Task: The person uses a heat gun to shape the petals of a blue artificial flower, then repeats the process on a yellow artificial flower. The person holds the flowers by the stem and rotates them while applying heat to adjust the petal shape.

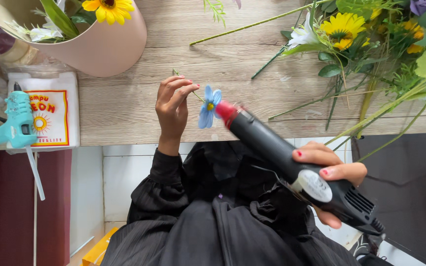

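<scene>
My left hand (172, 106) pinches the thin green stem of a small blue artificial flower (209, 106) with a yellow centre, holding it just above the wooden table (124, 98). My right hand (332, 172) grips a black heat gun (292, 165) by its body. The gun's red nozzle points straight at the blue flower and almost touches it. The gun is slightly blurred.
A beige round box (102, 47) with a sunflower and white blooms stands at the back left. A turquoise glue gun (13, 125) lies on a white printed packet (57, 111) at the left. Loose yellow flowers and green stems (366, 44) cover the right side. Below the table edge are white tiles.
</scene>
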